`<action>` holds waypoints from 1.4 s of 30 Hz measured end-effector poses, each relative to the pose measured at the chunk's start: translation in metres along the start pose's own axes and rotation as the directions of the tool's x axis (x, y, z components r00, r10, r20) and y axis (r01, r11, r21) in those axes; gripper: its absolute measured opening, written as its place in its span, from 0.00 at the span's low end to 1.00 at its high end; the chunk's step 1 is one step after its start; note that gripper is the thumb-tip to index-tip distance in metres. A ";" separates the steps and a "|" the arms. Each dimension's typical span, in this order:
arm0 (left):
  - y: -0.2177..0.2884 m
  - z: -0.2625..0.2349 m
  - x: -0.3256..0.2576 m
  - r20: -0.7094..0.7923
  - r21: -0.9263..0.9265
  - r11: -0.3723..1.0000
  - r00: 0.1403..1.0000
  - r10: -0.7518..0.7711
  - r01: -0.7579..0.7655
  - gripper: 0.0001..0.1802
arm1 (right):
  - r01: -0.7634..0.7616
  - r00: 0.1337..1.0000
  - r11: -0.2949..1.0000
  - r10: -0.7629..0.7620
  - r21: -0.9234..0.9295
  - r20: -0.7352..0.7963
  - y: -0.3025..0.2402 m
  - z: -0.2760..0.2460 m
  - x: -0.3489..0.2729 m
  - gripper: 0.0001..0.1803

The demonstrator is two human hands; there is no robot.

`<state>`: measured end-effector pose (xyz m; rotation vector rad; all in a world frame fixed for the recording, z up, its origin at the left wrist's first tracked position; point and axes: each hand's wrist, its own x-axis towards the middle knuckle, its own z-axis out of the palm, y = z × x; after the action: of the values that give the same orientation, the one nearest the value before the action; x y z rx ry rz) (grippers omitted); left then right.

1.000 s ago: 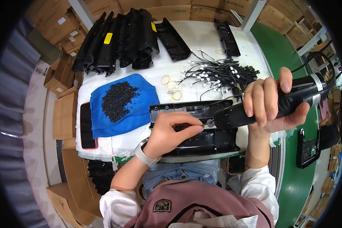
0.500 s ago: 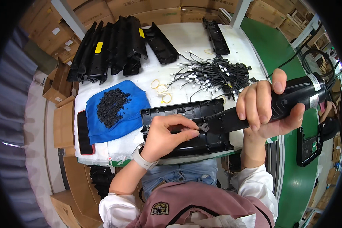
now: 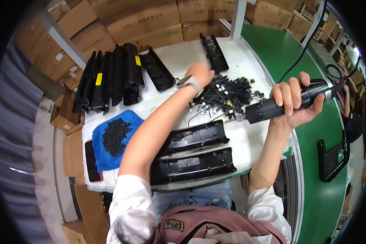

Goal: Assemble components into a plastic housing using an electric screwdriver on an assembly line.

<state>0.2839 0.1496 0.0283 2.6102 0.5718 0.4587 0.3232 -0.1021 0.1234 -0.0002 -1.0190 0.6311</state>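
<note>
Cable pile: a tangle of short black cables with white ends [image 3: 227, 94] lies at the far middle of the bench, just beyond the two nearest housings.
Left hand: the left hand [image 3: 200, 73] reaches across to the pile's far left edge; its fingers are turned away, so whether they are pinching a cable or spread cannot be told.
Right hand: the right hand [image 3: 293, 101] holds a black electric screwdriver [image 3: 290, 99] raised over the bench's right edge, fingers wrapped tight round the barrel.
Doing it well: pick a single cable by its white end and lift slowly, so neighbours do not drag along; keep the driver tip well apart from the reaching arm.
Nearest parts: two long black plastic housings [image 3: 193, 152] lie side by side under the left forearm.
Bench: a white bench [image 3: 179, 59] also carries a blue cloth heaped with small black screws [image 3: 116, 136], a dark phone [image 3: 90, 160] and a row of stacked black housings [image 3: 110, 77].
Room: cardboard boxes [image 3: 138, 20] line the far side; a green conveyor [image 3: 280, 44] runs along the right.
</note>
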 end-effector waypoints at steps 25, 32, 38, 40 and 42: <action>0.017 -0.119 -0.039 -0.384 -0.647 0.706 0.923 0.024 -0.288 0.10 | 0.042 0.996 0.999 -0.039 -0.026 0.086 -0.030 -0.009 0.001 0.28; -0.024 -0.125 -0.096 -0.413 -0.276 0.951 0.911 0.012 -0.137 0.14 | 0.088 0.994 0.994 -0.092 -0.067 -0.056 -0.024 -0.011 -0.001 0.26; -0.048 -0.130 -0.128 -0.521 0.256 0.957 0.814 0.258 -0.140 0.07 | 0.070 0.990 0.990 -0.084 -0.122 -0.112 -0.016 -0.008 -0.003 0.25; -0.050 -0.132 -0.137 -0.519 0.506 0.858 0.762 0.388 -0.092 0.05 | 0.061 0.989 0.989 -0.078 -0.134 -0.122 -0.012 -0.008 -0.003 0.25; -0.048 -0.133 -0.147 -0.540 0.507 0.858 0.745 0.391 -0.083 0.05 | 0.055 0.990 0.987 -0.074 -0.154 -0.120 -0.010 -0.009 -0.005 0.25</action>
<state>0.0894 0.1664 0.0870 2.9629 0.5859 1.4999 0.3333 -0.1100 0.1178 -0.1375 -0.9385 0.4880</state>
